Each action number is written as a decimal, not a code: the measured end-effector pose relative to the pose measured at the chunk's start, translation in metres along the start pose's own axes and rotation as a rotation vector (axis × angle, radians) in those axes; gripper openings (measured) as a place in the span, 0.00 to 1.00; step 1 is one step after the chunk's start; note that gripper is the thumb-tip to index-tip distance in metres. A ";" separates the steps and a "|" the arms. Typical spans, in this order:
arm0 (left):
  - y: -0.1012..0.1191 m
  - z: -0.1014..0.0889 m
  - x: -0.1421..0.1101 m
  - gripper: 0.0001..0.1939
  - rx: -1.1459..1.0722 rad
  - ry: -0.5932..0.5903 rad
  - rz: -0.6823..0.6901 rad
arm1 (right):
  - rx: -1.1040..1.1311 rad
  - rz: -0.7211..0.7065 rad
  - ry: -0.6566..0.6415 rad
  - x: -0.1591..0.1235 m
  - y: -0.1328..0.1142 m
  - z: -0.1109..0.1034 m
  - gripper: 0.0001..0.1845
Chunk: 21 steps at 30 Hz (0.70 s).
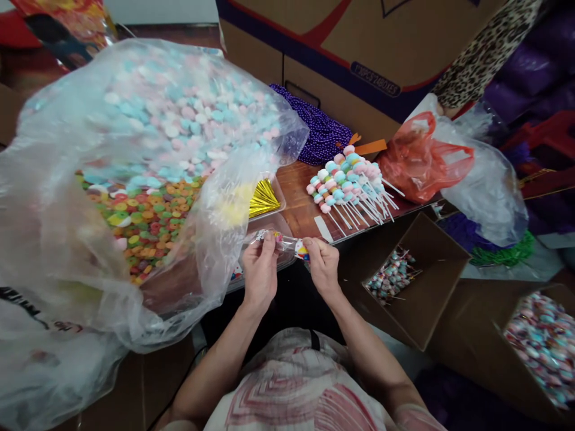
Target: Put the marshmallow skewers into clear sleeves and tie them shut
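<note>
Both hands meet at the table's front edge, with a small see-through printed plastic bag [287,241] stretched between them. My left hand [260,272] pinches its left end between thumb and fingers. At the other end, my right hand [324,266] grips the colourfully printed part. Whether anything is inside the bag is too small to tell. Under and behind my left hand is a plastic tray [287,230]. Gold twist ties [265,199] lie in a tray just behind. To the right, candy skewers [353,182] on white sticks lie piled on the table.
A large plastic sack [215,221] of pastel candies and fruit-coloured rings fills the left. Purple bead strings [309,126] and a red plastic bag [426,161] lie behind. Cartons [442,263] holding wrapped candy skewers stand at right. A big cardboard box [359,42] blocks the back.
</note>
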<state>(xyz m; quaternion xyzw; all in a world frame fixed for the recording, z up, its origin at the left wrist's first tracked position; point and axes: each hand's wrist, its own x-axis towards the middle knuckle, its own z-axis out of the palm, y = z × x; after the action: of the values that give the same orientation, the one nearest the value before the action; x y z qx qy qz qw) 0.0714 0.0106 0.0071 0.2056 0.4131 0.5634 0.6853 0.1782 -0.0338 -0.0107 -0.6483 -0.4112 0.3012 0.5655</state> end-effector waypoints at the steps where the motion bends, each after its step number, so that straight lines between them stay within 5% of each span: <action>1: 0.001 0.001 0.002 0.20 -0.001 -0.015 -0.005 | -0.029 -0.018 -0.024 0.003 0.001 -0.003 0.30; 4: 0.005 0.001 0.010 0.20 -0.041 0.027 -0.014 | -0.168 -0.141 -0.007 0.019 -0.005 -0.019 0.29; 7: 0.008 0.000 0.021 0.22 -0.097 0.096 -0.053 | -0.385 -0.280 0.221 0.049 -0.026 -0.045 0.25; 12: 0.008 -0.005 0.034 0.17 -0.146 0.042 -0.157 | -0.743 -0.255 0.407 0.108 -0.058 -0.081 0.16; 17: 0.009 -0.007 0.038 0.13 -0.197 0.104 -0.268 | -0.669 -0.014 0.437 0.134 -0.055 -0.083 0.19; 21: 0.011 -0.003 0.037 0.11 -0.257 0.141 -0.253 | -0.580 -0.122 0.494 0.117 -0.046 -0.080 0.16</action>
<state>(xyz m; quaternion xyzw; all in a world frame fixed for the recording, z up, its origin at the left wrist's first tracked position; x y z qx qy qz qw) 0.0635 0.0477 0.0015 0.0231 0.4072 0.5339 0.7406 0.2945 0.0309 0.0575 -0.8088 -0.3686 -0.0273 0.4574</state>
